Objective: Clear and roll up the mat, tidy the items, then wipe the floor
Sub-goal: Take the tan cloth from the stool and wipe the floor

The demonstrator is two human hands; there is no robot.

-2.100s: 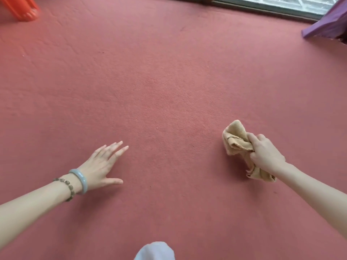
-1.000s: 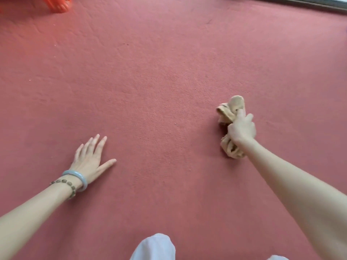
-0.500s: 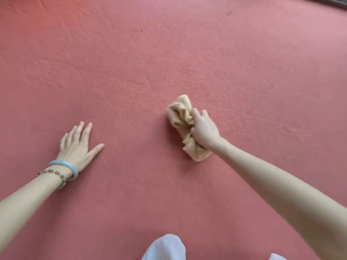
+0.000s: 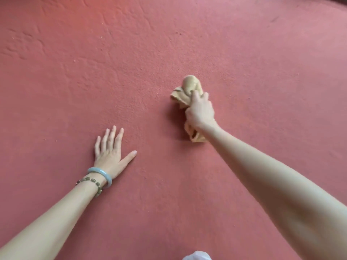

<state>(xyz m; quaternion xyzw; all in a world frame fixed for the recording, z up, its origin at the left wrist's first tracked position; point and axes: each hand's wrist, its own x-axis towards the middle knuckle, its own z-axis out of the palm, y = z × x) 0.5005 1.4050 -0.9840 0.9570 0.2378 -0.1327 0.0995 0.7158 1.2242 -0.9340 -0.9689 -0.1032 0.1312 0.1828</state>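
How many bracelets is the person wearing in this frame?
2, both on the left wrist: a pale blue bangle nearer the hand, and a beaded bracelet just behind it. The right wrist shows none.

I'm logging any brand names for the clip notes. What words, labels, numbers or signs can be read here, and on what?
None. The cloth in the right hand, the two bracelets at the left hand and the red floor show no print, label or number.

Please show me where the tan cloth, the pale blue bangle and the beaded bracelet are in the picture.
tan cloth [image 4: 189,85]: head view, on the rounded bunched top above the fingers.
pale blue bangle [image 4: 101,172]: head view, on the band's upper curve across the left wrist.
beaded bracelet [image 4: 93,181]: head view, on a bead mid-wrist.
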